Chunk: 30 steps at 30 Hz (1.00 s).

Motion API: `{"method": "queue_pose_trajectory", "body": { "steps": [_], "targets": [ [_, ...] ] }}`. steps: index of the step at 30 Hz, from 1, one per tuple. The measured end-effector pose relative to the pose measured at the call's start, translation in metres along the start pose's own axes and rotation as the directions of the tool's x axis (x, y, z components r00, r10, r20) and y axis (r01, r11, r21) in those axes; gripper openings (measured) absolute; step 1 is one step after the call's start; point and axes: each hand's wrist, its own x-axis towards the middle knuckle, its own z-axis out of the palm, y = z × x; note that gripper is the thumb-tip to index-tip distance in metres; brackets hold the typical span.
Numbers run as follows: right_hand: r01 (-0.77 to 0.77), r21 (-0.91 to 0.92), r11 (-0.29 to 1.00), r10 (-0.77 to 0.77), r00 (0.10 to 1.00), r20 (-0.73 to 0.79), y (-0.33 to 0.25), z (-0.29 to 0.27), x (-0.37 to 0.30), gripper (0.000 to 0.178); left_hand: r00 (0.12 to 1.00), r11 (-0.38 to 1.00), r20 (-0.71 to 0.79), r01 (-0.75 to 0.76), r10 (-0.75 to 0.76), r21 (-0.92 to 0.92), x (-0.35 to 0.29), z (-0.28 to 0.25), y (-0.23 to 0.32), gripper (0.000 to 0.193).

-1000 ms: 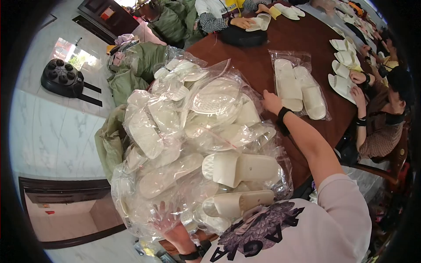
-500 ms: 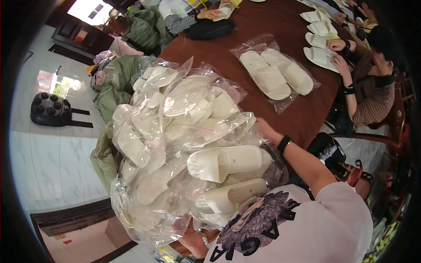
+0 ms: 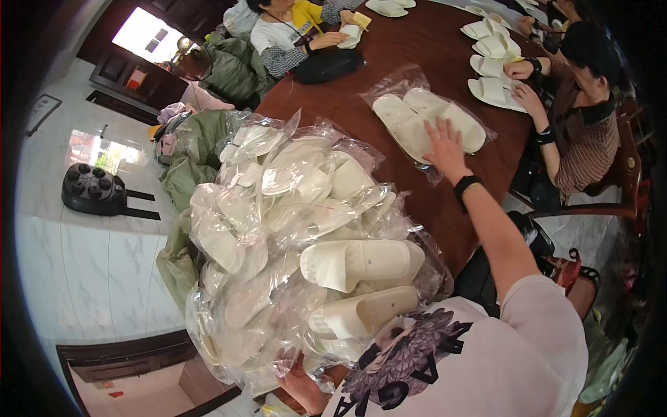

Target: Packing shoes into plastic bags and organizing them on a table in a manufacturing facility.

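A large heap of white slippers in clear plastic bags (image 3: 278,201) is piled in front of me. Two slippers (image 3: 358,264) lie side by side at its near right. At the heap's near edge, my left hand (image 3: 299,381) is closed on a clear bag, its fingertips partly covered by plastic. My right arm reaches forward across the table. Fingers spread, my right hand (image 3: 447,147) rests on a bagged pair of slippers (image 3: 399,115) lying flat, apart from the heap.
The brown-covered table (image 3: 431,201) extends away from me. On the right a co-worker (image 3: 583,132) handles white slippers (image 3: 495,90) lined along the edge. Another person (image 3: 299,35) sits at the far left, near a black bag (image 3: 328,64). Green sacks (image 3: 194,149) stand left of the heap.
My right hand has left the heap's right side and moved forward onto the bagged pair. My left hand stays at the heap's near edge. The view has shifted slightly.
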Motion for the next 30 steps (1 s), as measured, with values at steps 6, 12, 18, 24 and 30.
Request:
{"method": "queue_pose_trajectory", "body": {
  "steps": [6, 12, 18, 24, 30],
  "targets": [
    [0.01, -0.011, 1.0, -0.007, 0.975, 0.223, 0.027, 0.009, -0.049, 0.081, 0.981, 0.999, -0.188, 0.052, -0.05, 0.009, -0.023, -0.016, -0.002, 0.033],
    [0.157, -0.024, 0.987, -0.156, 0.987, 0.045, 0.054, 0.043, -0.011, 0.028, 0.988, 0.993, -0.107, 0.113, -0.115, -0.029, -0.025, -0.013, -0.004, 0.028],
    [0.23, -0.163, 0.959, -0.266, 0.928, -0.259, 0.027, -0.028, 0.148, 0.008, 0.987, 1.0, -0.157, 0.027, -0.029, -0.013, -0.022, -0.01, -0.005, 0.024],
    [0.234, -0.242, 0.942, -0.31, 0.883, -0.351, 0.004, -0.108, 0.264, 0.013, 0.987, 0.999, -0.16, -0.009, 0.001, -0.047, -0.021, -0.015, -0.003, 0.024],
    [0.297, -0.399, 0.867, -0.396, 0.898, -0.192, -0.02, -0.167, 0.299, 0.017, 0.987, 0.997, -0.158, 0.011, -0.023, -0.074, -0.023, -0.025, -0.016, 0.022]
  ]
}}
